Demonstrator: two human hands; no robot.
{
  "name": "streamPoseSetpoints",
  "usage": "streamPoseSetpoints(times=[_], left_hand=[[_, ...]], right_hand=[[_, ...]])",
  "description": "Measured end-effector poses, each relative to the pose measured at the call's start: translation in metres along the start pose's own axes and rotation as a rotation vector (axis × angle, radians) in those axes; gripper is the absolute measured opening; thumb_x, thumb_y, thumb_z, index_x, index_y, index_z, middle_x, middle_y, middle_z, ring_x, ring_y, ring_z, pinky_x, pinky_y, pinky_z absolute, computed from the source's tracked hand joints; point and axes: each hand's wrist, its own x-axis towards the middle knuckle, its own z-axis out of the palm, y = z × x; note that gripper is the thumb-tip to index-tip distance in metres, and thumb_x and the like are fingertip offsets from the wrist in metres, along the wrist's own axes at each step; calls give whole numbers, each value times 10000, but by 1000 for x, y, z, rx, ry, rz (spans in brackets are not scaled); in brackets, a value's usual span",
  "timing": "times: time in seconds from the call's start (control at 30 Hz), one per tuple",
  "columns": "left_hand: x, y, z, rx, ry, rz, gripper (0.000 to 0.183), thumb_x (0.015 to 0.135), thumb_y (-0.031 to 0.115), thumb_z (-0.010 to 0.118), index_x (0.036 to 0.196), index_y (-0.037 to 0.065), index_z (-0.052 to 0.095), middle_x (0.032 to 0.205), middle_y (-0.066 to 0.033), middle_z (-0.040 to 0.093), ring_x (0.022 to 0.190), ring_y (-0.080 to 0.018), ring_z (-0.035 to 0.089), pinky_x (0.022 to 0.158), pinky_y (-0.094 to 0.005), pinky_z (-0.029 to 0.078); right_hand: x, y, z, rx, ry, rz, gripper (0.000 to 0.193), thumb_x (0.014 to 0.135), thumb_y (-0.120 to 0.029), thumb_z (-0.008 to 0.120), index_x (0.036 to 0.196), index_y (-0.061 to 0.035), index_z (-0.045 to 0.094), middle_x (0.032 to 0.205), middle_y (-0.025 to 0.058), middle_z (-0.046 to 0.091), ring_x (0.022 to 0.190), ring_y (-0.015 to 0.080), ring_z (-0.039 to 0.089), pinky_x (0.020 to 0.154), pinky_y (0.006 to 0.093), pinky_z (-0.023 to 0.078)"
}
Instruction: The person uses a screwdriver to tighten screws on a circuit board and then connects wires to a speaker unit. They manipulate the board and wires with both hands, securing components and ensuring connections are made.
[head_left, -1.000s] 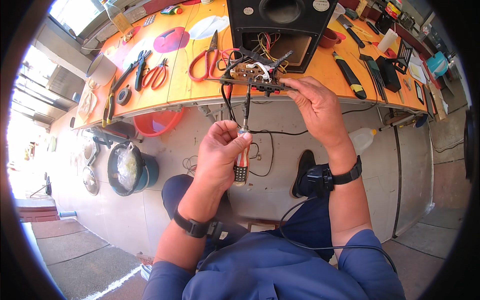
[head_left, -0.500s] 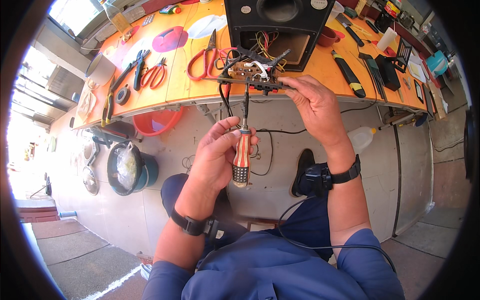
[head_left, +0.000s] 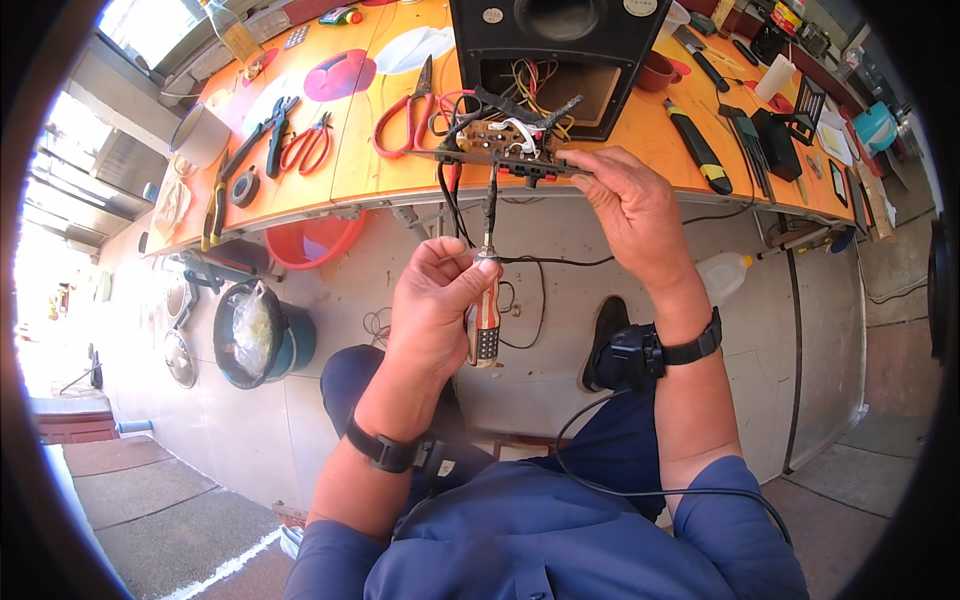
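Observation:
My left hand is closed round a screwdriver with a red-and-cream striped handle and a dark, starred end. Its thumb presses near the top of the handle. The shaft points away from me, its tip at the near edge of a dark panel. Between thumb and fingers, my right hand grips the panel's right end. A brown circuit board with white, black and red wires sits behind the panel. Beyond it stands a black speaker box with an opening low in its front and coloured wires inside.
Left on the orange table lie red scissors, red-handled pliers, blue-handled cutters and black tape. A yellow-black utility knife lies right. Below are a red basin, a bucket and a black cable.
My left thumb and fingers have shifted on the screwdriver, the thumb now higher up its handle. The handle appears slightly turned. My right hand keeps its hold on the panel.

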Motion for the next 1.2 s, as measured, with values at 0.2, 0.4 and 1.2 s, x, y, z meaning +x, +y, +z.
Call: streamPoseSetpoints(times=[0.2, 0.4, 1.2], left_hand=[[-4, 6, 6, 132, 10, -61, 313, 968, 30, 693, 1221, 29, 510, 1014, -155, 707, 863, -230, 721, 710, -324, 605], [-4, 9, 9, 160, -42, -106, 346, 1008, 132, 679, 1275, 21, 490, 1056, -132, 698, 905, -229, 729, 808, -348, 607], [-4, 4, 3, -29, -16, -70, 305, 956, 2, 704, 1187, 54, 512, 1044, -170, 713, 899, -232, 723, 722, -276, 585]], right_hand=[[0, -1, 0, -16, 2, -4, 250, 1000, -114, 664, 1228, -24, 712, 988, 97, 683, 852, 201, 637, 785, 293, 517], [0, -1, -2, -10, -2, -5, 244, 999, -109, 662, 1223, -24, 712, 980, 97, 684, 849, 202, 640, 780, 293, 514], [3, 1, 0, 23, 26, 1, 228, 966, -77, 689, 1190, -56, 732, 1017, 119, 726, 855, 261, 700, 762, 312, 551]])
